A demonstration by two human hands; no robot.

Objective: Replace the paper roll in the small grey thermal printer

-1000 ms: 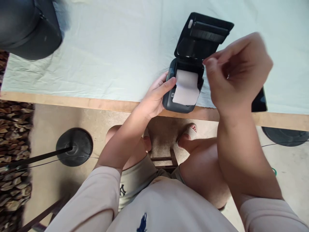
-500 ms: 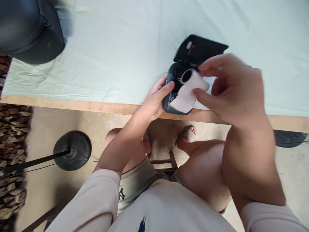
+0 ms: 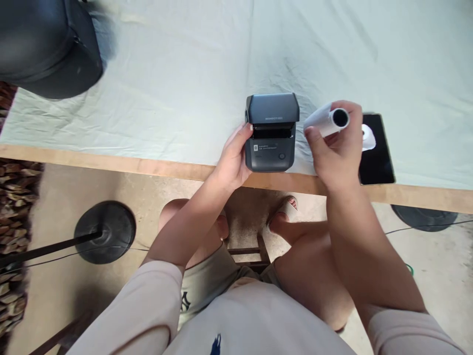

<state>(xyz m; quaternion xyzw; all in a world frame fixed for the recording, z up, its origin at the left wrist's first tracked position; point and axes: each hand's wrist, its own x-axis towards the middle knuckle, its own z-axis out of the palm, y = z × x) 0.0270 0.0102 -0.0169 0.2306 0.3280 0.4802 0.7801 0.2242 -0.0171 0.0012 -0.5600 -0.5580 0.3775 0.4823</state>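
Note:
My left hand grips the left side of a dark label printer near the table's front edge, the thumb at the gap under its lid. The printer's lid is partly raised, and a dark slot shows beneath it. To the right of the printer, my right hand is closed around a roll of white paper, its dark hollow core facing right. The roll is apart from the printer.
A black tablet-like slab lies on the table to the right, with a small white piece on it. A black bag stands at the far left. A pale cloth covers the table. Round black stand bases rest on the floor.
The paper roll has come out of the printer and moved right in my right hand. The printer's lid has swung down from wide open to partly raised. My left hand still holds the printer.

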